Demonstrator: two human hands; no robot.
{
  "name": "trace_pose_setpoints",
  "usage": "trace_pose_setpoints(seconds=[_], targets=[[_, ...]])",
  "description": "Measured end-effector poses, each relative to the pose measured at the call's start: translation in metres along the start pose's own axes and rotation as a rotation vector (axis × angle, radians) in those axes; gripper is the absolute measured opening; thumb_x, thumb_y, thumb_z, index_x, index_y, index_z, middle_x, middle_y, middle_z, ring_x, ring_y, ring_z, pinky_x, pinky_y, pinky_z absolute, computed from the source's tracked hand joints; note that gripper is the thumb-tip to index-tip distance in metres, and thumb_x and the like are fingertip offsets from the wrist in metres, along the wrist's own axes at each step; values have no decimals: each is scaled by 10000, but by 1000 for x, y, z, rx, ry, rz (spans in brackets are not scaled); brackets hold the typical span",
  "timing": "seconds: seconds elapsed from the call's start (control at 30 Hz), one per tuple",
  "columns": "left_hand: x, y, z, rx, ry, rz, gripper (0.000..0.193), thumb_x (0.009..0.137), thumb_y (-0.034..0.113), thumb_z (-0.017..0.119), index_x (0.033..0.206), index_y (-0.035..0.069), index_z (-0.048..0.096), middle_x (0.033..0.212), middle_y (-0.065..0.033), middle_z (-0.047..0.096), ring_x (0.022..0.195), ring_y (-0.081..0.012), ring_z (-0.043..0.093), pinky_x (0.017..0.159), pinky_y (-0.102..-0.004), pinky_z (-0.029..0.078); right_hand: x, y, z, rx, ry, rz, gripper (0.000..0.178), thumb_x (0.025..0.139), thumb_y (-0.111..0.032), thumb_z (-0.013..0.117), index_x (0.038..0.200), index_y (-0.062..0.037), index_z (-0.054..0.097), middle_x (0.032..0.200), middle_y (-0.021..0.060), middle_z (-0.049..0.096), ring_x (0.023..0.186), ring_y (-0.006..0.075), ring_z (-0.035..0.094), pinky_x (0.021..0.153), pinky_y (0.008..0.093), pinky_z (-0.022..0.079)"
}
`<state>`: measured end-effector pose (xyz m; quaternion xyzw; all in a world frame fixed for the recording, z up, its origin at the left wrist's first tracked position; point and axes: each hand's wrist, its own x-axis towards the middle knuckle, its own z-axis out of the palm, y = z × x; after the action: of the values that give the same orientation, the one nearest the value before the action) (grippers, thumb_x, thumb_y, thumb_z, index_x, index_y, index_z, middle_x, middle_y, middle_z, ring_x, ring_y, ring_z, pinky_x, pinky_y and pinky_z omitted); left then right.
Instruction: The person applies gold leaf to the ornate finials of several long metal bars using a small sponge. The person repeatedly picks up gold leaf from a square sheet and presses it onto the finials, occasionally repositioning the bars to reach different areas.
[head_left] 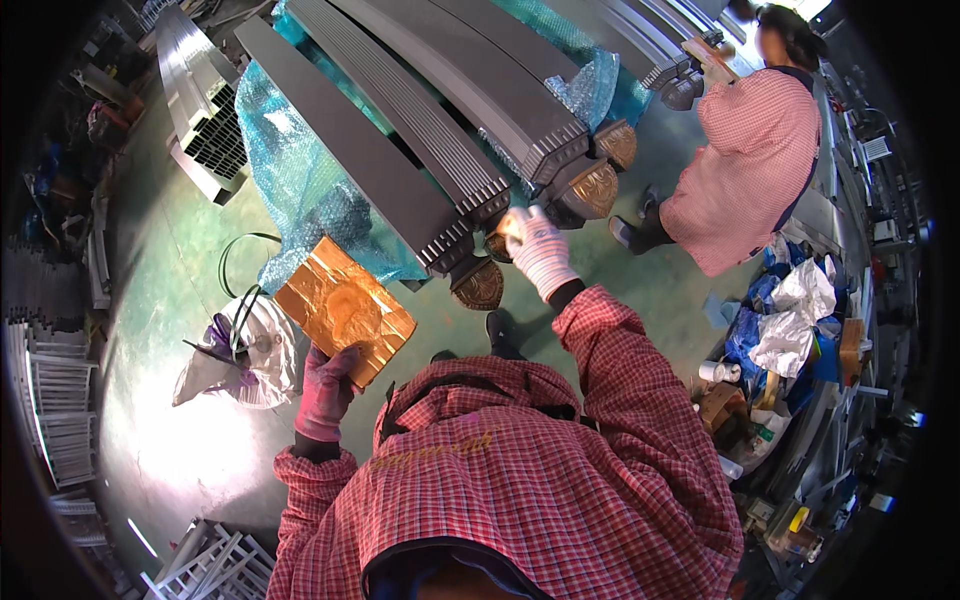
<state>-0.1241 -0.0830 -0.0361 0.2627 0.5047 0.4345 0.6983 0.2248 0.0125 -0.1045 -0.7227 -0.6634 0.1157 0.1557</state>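
The person's left arm point(312, 500), in a red checked sleeve, comes up steeply from the lower edge, its wrist close to upright. The left hand point(328, 393), in a pinkish-red glove, grips the near corner of a flat gold board point(345, 308), thumb over its face. The board is tilted, with its shiny wrinkled side up and a darker smear at the middle.

The right arm point(655, 390) reaches forward and inward, elbow bent out to the side. The right hand point(540, 252), in a white striped glove, has its fingers curled around a small tan thing point(511, 224), mostly hidden, at the end of a ribbed grey post point(410, 110). Whether it touches the post's end cannot be told. Just left of it is a gold-patterned cap point(478, 287) on the neighbouring plain post point(335, 145).

Teal bubble wrap point(290, 150) lies beneath the posts. Farther off to the right, a co-worker point(755, 150) in a pink checked smock stands bent over more posts point(640, 40).
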Motion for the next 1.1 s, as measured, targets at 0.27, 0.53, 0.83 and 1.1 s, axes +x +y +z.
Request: trace_pose_setpoints(seconds=[0.27, 0.53, 0.83, 1.1], targets=[[0, -5, 6, -26, 6, 34, 368, 835, 74, 594, 1190, 61, 500, 966, -69, 627, 620, -133, 604, 389, -209, 430, -28, 13, 9, 11, 15, 28, 385, 723, -181, 667, 1070, -149, 504, 1033, 143, 517, 901, 345, 599, 772, 440, 505], [8, 0, 13, -43, -60, -18, 364, 833, 48, 590, 1186, 74, 502, 980, -81, 627, 649, -157, 621, 394, -215, 441, -36, 25, -1, 94, 115, 122, 360, 732, -190, 656, 1074, -165, 546, 1032, 116, 530, 873, 357, 596, 724, 454, 500], [3, -4, -1, -64, 35, -42, 411, 805, 33, 615, 1198, 78, 505, 986, -65, 634, 646, -132, 622, 396, -198, 459, -35, 55, 15, 964, 56, 523, 368, 781, -86, 629, 1139, -70, 545, 947, 94, 622, 778, 172, 629, 643, 296, 527], [-21, -2, -11, -120, -97, -90, 489, 807, 11, 620, 1268, 30, 458, 1117, -59, 609, 963, -157, 606, 743, -271, 522, -52, -135, 23, 1759, -558, 471, 235, 852, -87, 605, 1077, -51, 546, 981, 91, 626, 831, 183, 632, 702, 303, 548]])
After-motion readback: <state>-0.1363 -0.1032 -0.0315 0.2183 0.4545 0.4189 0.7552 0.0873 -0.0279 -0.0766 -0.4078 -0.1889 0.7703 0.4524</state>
